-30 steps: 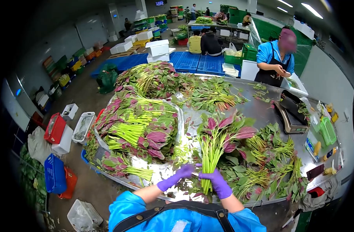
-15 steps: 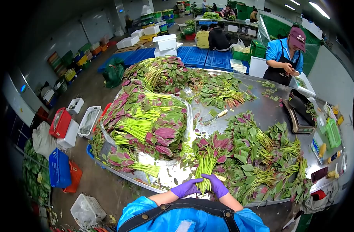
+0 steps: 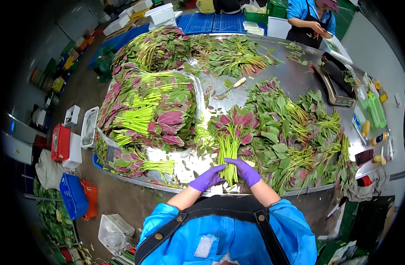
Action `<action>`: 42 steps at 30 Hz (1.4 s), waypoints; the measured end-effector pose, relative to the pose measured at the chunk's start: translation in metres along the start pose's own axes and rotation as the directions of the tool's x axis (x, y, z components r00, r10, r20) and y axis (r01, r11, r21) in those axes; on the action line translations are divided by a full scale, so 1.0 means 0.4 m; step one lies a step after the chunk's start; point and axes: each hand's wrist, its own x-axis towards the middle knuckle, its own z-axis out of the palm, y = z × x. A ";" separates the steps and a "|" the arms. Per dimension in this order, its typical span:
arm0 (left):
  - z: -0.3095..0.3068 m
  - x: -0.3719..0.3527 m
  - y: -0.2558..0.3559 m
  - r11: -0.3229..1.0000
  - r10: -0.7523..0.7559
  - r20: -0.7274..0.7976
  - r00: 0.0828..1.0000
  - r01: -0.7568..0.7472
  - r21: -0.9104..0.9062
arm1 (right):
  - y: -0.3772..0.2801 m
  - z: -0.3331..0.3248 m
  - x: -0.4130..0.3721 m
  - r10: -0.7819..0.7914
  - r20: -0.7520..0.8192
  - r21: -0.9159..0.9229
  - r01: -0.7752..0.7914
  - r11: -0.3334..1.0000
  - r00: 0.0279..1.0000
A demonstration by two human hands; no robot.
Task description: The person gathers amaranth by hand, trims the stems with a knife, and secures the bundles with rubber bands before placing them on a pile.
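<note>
Both of my hands wear purple gloves and clasp the pale green stems of a bunch of amaranth [image 3: 230, 148] at the table's near edge. My left hand [image 3: 207, 178] presses the stems from the left. Wrapped on the right side is my right hand [image 3: 244, 171], with its fingers over the front. The bunch's purple-green leaves point away from me, and the cut ends face me. To the left, a big pile of amaranth bunches [image 3: 138, 117] lies on clear plastic. Loose amaranth [image 3: 279, 145] spreads to the right of my hands. A knife [image 3: 232, 87] lies beyond the bunch.
The metal table [image 3: 295, 66] carries a scale [image 3: 337, 90] at the right, near a green basket [image 3: 376, 110]. A co-worker [image 3: 312, 22] stands at the far right corner. Blue [image 3: 73, 194] and red crates [image 3: 61, 142] and a white bin [image 3: 115, 232] stand on the floor at left.
My view has tilted downward, so the table sits higher in the frame. Both hands still clasp the amaranth bunch, and the right fingers now show further across the stems.
</note>
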 end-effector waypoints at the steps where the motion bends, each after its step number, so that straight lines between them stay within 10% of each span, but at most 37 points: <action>1: 0.020 0.015 0.003 0.975 0.004 -0.108 0.994 0.020 0.219 | -0.005 0.013 -0.008 0.001 -0.008 -0.068 -0.001 0.998 1.000; 3: 0.044 0.022 0.007 0.867 0.038 -0.250 0.968 0.092 0.490 | 0.000 0.011 -0.035 -0.053 -0.078 -0.063 0.048 0.997 0.996; 6: 0.122 -0.038 0.011 0.927 0.116 -0.136 0.984 -0.058 0.371 | -0.011 0.022 -0.139 0.026 -0.116 0.151 -0.008 0.988 0.993; 8: 0.093 -0.074 -0.002 0.901 0.117 -0.084 0.990 -0.070 0.427 | 0.061 -0.011 -0.151 -0.215 -0.097 0.084 0.223 0.971 0.972; 9: 0.091 -0.086 -0.015 0.948 0.053 -0.126 0.991 -0.010 0.317 | 0.060 -0.006 -0.162 0.028 -0.058 0.419 -0.001 0.908 0.998; 14: 0.026 -0.043 -0.025 0.979 -0.153 -0.229 0.961 0.179 0.098 | 0.064 0.007 -0.154 0.140 -0.040 0.164 -0.132 0.978 0.989; 16: 0.043 -0.021 -0.016 0.848 0.083 -0.211 0.974 0.042 0.528 | 0.046 0.020 -0.159 -0.195 0.025 -0.335 0.192 0.923 0.980; 17: 0.054 -0.018 -0.018 0.806 0.184 -0.185 0.965 -0.040 0.591 | 0.051 0.012 -0.137 -0.046 -0.110 -0.068 0.039 0.997 0.993; 20: 0.167 -0.069 0.023 0.802 0.176 -0.297 0.938 0.039 0.597 | -0.002 0.039 -0.173 -0.017 -0.111 -0.012 0.015 1.000 0.994; 24: 0.146 -0.138 0.053 0.732 0.338 -0.270 0.902 -0.072 0.677 | -0.097 0.002 -0.257 -0.109 -0.032 -0.088 0.106 0.991 0.994; 26: 0.114 -0.153 0.096 0.672 0.334 -0.422 0.843 0.101 0.734 | -0.149 -0.045 -0.280 -0.182 -0.239 -0.315 0.101 0.944 0.954; 28: 0.135 -0.198 0.152 0.775 0.404 -0.392 0.827 -0.082 0.626 | -0.255 -0.044 -0.352 -0.396 -0.133 -0.013 0.398 0.917 0.908; 30: 0.136 -0.212 0.172 0.753 0.448 -0.379 0.810 -0.114 0.647 | -0.285 -0.040 -0.352 -0.578 -0.155 -0.091 0.571 0.816 0.802; 31: 0.148 -0.206 0.164 0.773 0.448 -0.352 0.822 -0.158 0.615 | -0.305 -0.010 -0.320 -0.561 -0.264 -0.489 0.393 0.779 0.785; 34: 0.173 -0.181 0.190 0.735 0.561 -0.263 0.785 -0.325 0.596 | -0.314 0.012 -0.281 -0.741 -0.192 -0.157 0.725 0.671 0.644; 36: 0.196 -0.158 0.176 0.757 0.620 -0.219 0.754 -0.502 0.417 | -0.295 0.061 -0.253 -0.749 -0.289 -0.308 0.683 0.662 0.596; 42: 0.159 -0.114 0.057 0.803 0.505 -0.302 0.809 -0.312 0.507 | -0.053 0.128 -0.100 -0.381 -0.141 -0.080 0.373 0.924 0.914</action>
